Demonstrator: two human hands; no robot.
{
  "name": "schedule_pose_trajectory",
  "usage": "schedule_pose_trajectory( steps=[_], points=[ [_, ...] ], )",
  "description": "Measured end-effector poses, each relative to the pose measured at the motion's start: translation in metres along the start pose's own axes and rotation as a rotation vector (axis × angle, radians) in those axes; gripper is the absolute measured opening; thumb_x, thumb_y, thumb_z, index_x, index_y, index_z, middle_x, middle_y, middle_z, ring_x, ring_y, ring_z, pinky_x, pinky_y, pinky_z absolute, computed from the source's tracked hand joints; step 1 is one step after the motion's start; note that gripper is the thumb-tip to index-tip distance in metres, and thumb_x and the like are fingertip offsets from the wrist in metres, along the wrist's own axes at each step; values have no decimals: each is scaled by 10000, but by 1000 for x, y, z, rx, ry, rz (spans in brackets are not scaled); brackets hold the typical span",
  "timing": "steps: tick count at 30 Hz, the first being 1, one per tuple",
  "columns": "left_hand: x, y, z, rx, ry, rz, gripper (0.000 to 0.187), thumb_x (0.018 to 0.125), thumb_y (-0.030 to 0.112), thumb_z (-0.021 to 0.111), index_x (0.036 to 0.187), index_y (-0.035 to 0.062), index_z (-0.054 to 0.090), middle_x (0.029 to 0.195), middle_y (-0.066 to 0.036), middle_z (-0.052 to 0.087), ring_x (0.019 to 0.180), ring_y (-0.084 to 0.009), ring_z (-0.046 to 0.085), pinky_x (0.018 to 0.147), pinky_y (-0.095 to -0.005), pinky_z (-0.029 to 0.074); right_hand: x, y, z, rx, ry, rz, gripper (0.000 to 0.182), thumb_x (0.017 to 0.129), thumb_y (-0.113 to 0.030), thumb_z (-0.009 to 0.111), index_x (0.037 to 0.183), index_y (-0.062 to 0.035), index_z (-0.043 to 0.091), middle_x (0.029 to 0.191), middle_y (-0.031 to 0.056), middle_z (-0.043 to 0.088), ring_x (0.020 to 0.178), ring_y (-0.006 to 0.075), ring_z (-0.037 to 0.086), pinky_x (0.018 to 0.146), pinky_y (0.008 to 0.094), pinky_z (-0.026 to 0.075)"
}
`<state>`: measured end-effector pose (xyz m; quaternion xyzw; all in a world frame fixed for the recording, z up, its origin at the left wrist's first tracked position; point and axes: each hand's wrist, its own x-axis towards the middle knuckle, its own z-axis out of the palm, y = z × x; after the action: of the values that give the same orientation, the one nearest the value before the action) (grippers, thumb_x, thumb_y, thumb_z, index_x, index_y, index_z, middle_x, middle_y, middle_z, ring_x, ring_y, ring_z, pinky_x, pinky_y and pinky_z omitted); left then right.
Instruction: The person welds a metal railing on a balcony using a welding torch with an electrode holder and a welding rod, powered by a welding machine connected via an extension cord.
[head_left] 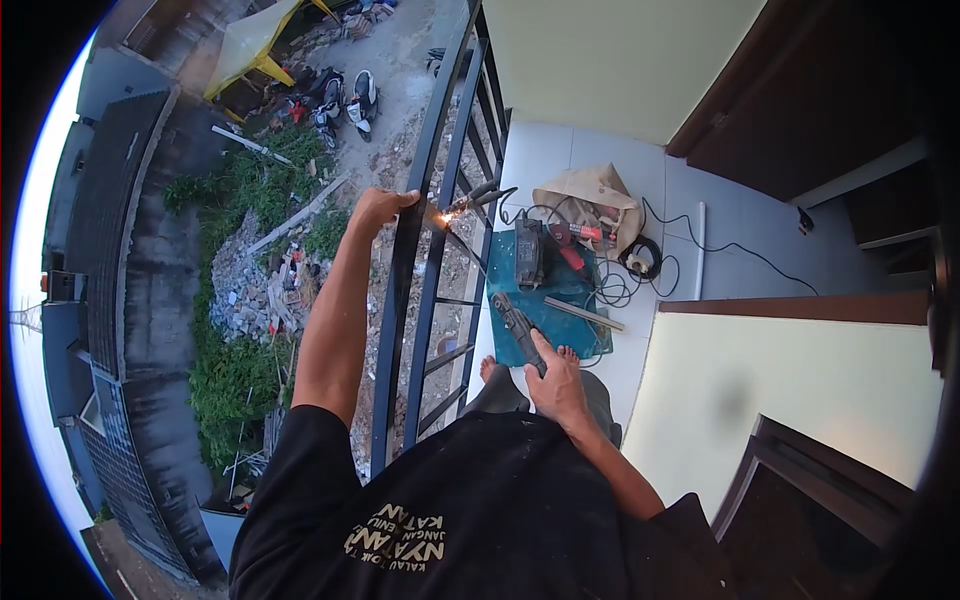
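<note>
My left hand (380,208) grips the outer side of the black metal railing (397,300), its thumb over the top rail and its other fingers mostly hidden. My right hand (557,387) is wrapped round a welding electrode holder (518,325). A thin welding rod (466,252) runs from the holder's jaws up to the railing. Bright orange sparks (444,218) glow at the rod's tip, just right of my left hand. Beside the sparks, a dark clamp (475,199) with a cable sits at the railing.
On the tiled floor (640,180) lies a teal sheet (510,345) bearing a dark welding machine (530,253), a red-and-black power tool (572,240) and a metal bar (585,313). Looped cables (640,262) and a tan bag (600,190) are nearby. Beyond the railing, the ground is far below.
</note>
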<state>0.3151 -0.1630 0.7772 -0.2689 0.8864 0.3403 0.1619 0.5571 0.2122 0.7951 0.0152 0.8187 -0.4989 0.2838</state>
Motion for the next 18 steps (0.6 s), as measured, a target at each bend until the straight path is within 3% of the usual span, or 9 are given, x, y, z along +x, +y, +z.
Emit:
schedule_pose_trajectory(
  steps=[18],
  points=[
    [-5,3,0,25,8,14,645,720,608,817,924,-4,783,814,-171,718,757,-279,698,696,-417,524,1,3,0,-1,-6,10,659,891,-251,586,1511,-107,416,1408,339,491,1331,565,401,1210,512,210]
  ],
)
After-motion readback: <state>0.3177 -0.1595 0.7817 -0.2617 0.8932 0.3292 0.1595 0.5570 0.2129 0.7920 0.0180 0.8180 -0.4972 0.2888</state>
